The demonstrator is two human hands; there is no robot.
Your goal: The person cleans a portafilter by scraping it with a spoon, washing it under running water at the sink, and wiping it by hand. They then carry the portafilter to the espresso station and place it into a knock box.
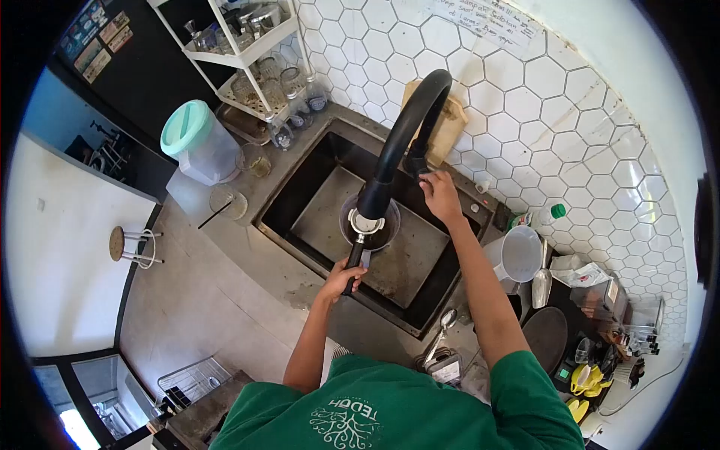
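Observation:
My left hand (343, 280) is wrapped round the black handle of a portafilter (360, 241). The portafilter's metal head is right under the spout of the black faucet (392, 150), above the sink (330, 202). Below it in the basin is a clear round container (391, 234), partly hidden by the faucet and portafilter. My right hand (441, 196) reaches to the base of the faucet, its fingers closed at the lever, which is mostly hidden. Whether water runs cannot be made out.
Left of the sink stand a clear pitcher with a mint lid (187, 129) and glasses (227, 202). A rack of glassware (247, 56) is behind. A wooden board (448, 124) leans on the tiles. At right are a plastic jug (519, 253), a scoop (541, 285) and spoons (448, 320).

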